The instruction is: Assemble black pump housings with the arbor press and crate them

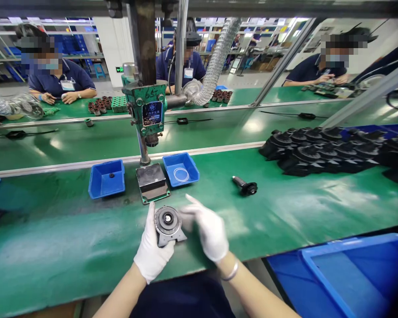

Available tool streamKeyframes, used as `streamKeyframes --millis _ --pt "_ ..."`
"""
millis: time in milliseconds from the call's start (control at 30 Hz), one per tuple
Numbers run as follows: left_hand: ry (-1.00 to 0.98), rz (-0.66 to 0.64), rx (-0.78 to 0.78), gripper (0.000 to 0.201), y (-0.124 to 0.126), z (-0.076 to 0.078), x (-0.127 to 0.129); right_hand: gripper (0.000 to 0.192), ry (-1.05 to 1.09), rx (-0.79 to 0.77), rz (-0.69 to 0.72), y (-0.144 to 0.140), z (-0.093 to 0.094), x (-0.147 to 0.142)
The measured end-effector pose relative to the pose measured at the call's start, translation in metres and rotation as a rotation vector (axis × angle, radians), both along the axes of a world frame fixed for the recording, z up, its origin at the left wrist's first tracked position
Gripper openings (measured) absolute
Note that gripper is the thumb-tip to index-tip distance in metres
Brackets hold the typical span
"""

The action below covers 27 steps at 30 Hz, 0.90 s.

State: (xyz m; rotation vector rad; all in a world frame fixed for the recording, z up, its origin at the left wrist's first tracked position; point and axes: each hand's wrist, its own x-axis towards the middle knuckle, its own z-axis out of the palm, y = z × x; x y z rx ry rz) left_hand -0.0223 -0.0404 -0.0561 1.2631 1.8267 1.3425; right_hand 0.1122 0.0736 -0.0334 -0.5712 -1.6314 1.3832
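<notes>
Motor housing cradled over the bench edge

Head view: grey round motor housing (pixel 168 224) gripped in the gloved left hand (pixel 151 252), fingers wrapped around its left rim. Flat face and centre hole turned up toward the camera, axis near vertical. Right hand (pixel 208 230) just beside its right edge, blurred, fingers loosely spread, grasp unclear. Press base (pixel 151 182) directly beyond; black shaft (pixel 244 186) well right.

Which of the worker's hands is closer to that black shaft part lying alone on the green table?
The right hand. It sits just below and left of the black shaft part, apart from it. The left hand is farther left, holding the round grey part.
</notes>
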Motion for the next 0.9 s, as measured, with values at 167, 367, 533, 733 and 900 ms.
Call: streamKeyframes --millis 167,367,533,733,900 --pt "0.049 0.005 0.003 0.098 -0.001 -0.002 -0.001 0.039 -0.112 -0.054 -0.265 0.025 0.008 0.022" --pt "0.131 0.008 0.013 0.095 -0.002 -0.008 -0.002 0.035 -1.234 0.781 0.014 0.114 0.059 -0.038" --pt "0.143 0.015 0.018 0.093 -0.003 -0.014 -0.002 0.032 -1.428 0.829 0.233 0.148 0.059 -0.089" --pt "0.141 0.015 0.013 0.090 -0.002 -0.017 -0.002 0.028 -1.488 0.730 0.330 0.156 0.052 -0.102" --pt "0.140 -0.015 0.004 0.094 -0.002 -0.016 -0.004 0.027 -1.347 0.685 0.293 0.167 0.062 -0.084"
